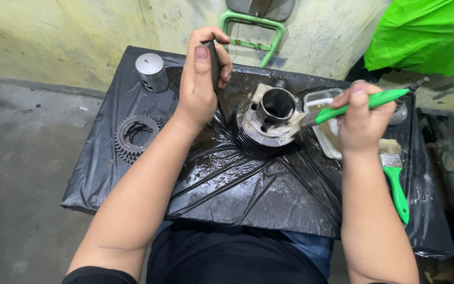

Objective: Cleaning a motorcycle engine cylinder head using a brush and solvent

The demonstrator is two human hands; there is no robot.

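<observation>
A finned metal engine cylinder (269, 118) stands upright on a table wrapped in black plastic sheet (248, 184). My right hand (363, 118) grips a green-handled paintbrush (353, 107) whose bristles touch the cylinder's right rim. Raised above the table left of the cylinder, my left hand (200, 73) is closed round a dark flat tool (214, 60). The plastic around the cylinder is wet and oily.
A silver piston (151, 71) stands at the back left. A toothed clutch gear (135, 137) lies left. A shallow metal tray (324, 123) sits right of the cylinder, a second green brush (395, 179) beside it. Green metal frame (253, 31) and green cloth (426, 37) behind.
</observation>
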